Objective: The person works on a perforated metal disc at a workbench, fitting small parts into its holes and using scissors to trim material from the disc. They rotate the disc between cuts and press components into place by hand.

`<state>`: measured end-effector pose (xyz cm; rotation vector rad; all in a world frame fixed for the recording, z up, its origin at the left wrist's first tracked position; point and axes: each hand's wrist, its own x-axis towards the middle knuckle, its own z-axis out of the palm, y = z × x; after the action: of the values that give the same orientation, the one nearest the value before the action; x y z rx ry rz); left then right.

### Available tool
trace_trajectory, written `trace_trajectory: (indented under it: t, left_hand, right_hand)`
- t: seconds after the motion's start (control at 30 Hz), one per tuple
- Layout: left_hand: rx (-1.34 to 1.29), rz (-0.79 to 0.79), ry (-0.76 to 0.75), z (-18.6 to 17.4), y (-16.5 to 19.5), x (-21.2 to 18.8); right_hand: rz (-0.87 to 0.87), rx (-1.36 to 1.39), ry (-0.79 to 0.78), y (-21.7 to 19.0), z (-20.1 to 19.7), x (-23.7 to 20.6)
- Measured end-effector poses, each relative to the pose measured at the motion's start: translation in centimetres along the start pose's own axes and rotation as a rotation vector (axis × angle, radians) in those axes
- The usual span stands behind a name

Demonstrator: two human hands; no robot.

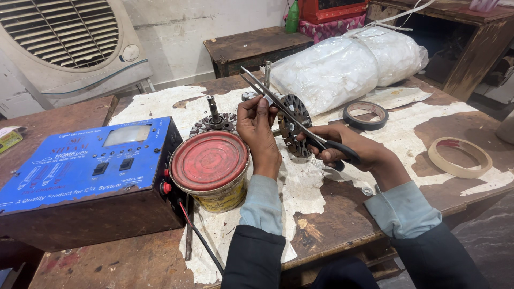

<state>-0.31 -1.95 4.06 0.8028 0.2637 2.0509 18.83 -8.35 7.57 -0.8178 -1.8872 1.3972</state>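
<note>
Motor stator (293,124): dark slotted metal disc, upright on its edge mid-counter (332,214), behind left hand (258,128), which grips its near rim. Right hand (342,147) closed on black-handled scissors (292,115), blades open at disc. Round tin (210,170), red ribbed lid on, contents hidden.

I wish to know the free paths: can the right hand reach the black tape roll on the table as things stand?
Probably yes. The black tape roll lies just beyond the right hand with bare table between them, but that hand holds scissors.
</note>
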Motion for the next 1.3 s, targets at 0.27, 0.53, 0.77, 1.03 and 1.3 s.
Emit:
trace_trajectory:
  t: [0.27,0.53,0.77,1.03,1.3]
  left_hand:
    - [-0.034,0.022,-0.031,-0.06,-0.06,-0.03]
    - [-0.020,0.005,-0.023,0.13,0.13,-0.12]
    - [-0.032,0.014,-0.034,-0.08,-0.13,0.08]
    - [0.003,0.000,-0.022,-0.25,-0.31,0.34]
    - [-0.001,-0.002,-0.030,-0.33,0.01,0.34]
  right_hand:
    - [-0.023,-0.023,-0.024,0.07,0.22,0.08]
    - [-0.012,-0.040,0.021,0.12,-0.05,-0.02]
    - [-0.033,-0.002,0.031,0.00,-0.08,-0.20]
    - [-0.027,0.005,0.064,-0.32,-0.16,-0.47]
    - [-0.036,-0.006,0.071,-0.24,0.00,-0.34]
